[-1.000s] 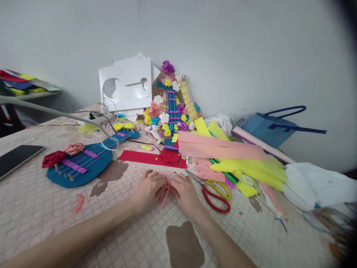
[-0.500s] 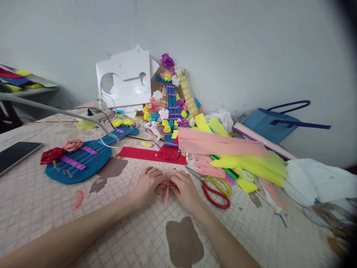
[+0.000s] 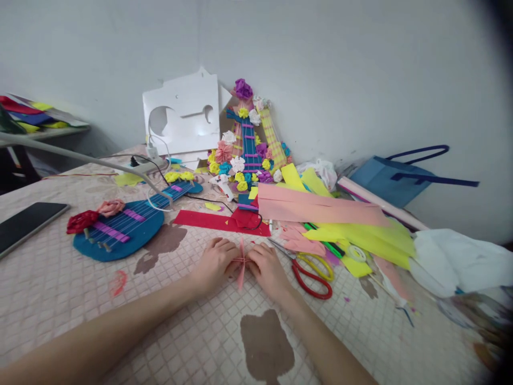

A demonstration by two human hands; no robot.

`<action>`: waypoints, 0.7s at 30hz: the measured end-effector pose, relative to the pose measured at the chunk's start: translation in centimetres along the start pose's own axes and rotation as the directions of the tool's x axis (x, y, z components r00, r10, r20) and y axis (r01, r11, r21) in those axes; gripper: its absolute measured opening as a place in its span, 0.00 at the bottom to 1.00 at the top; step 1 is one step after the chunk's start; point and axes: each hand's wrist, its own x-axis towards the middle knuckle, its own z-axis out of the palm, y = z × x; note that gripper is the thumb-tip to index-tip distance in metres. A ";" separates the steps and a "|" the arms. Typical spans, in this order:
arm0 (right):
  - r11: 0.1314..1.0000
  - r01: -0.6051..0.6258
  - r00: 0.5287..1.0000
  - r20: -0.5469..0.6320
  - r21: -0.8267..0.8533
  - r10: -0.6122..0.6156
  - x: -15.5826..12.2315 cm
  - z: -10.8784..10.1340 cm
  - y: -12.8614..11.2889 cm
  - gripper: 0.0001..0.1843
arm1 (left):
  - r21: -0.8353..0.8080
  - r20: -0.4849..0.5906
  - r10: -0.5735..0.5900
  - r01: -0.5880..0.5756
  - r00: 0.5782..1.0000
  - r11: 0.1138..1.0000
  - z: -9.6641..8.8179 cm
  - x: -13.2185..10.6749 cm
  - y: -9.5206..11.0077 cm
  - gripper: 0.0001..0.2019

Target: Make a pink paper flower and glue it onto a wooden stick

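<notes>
Your left hand (image 3: 216,263) and right hand (image 3: 266,269) pinch the pink paper (image 3: 241,279) between them, over the desk (image 3: 192,337). The scissors (image 3: 295,264) lie near your right hand; the red strip (image 3: 204,220) lies beyond both hands.

The paper strip (image 3: 241,264) is pink, the tablecloth (image 3: 196,337) pale and gridded.

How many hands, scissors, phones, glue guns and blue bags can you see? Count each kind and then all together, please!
Hands: 2, a left hand and a right hand, both holding pink paper
Scissors: 1 pair
Phone: 1
Glue gun: 1
Blue bag: 1
Total: 6
</notes>
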 end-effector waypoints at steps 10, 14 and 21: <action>0.999 0.035 0.999 -0.004 0.029 -0.035 -0.2 0.0 0.2 0.03 | -0.019 0.009 -0.018 0.019 1.000 1.000 -0.1 -0.1 -0.3 0.04; 0.999 0.032 0.999 -0.005 0.022 -0.032 -0.1 0.2 0.3 0.05 | -0.015 -0.004 0.008 -0.008 1.000 1.000 0.0 0.0 -0.2 0.04; 1.000 0.016 1.000 0.001 -0.003 -0.016 0.1 0.1 -0.1 0.06 | -0.024 -0.009 0.007 -0.008 1.000 1.000 -0.1 0.0 -0.2 0.04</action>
